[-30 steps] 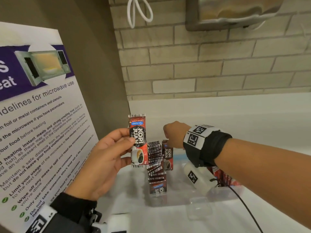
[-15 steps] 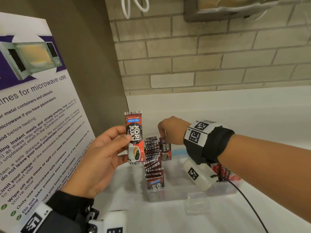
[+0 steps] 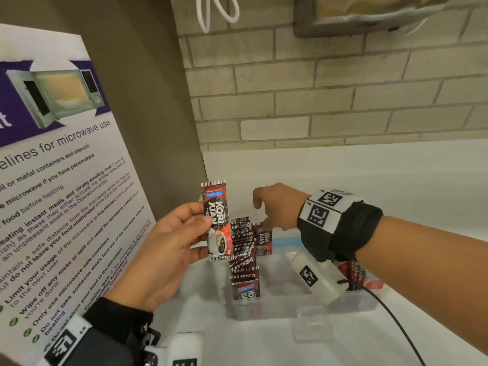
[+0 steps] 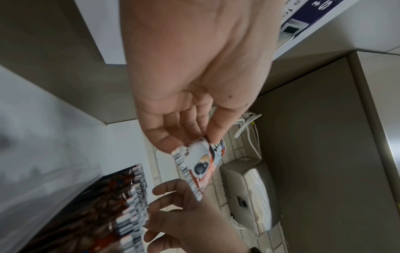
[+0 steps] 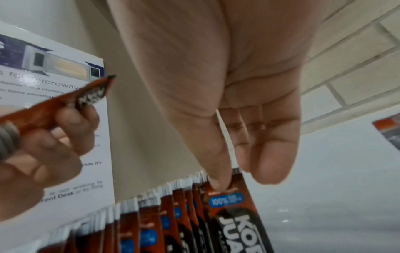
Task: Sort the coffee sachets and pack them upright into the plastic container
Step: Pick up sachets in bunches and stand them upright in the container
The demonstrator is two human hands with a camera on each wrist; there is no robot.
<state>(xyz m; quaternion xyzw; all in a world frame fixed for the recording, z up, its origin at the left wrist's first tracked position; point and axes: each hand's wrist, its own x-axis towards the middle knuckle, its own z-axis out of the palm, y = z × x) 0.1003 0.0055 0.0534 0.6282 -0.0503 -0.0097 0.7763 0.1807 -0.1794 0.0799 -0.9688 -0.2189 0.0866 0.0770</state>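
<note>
Left hand [image 3: 169,249]: pinches one coffee sachet [image 3: 217,220] upright, thumb in front, above the plastic container's [image 3: 303,311] left end.
Right hand [image 3: 277,207]: fingers bent, thumb tip on the rearmost packed sachet's top (a pinch? cannot tell).
Packed row [image 3: 244,249]: upright along the container's left wall.
Handling: light, limp, slick foil; hold by the crimped top edge.

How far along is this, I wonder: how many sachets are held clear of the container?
1: the sachet pinched upright in the left hand, left of the container. Others may be hidden.
</note>
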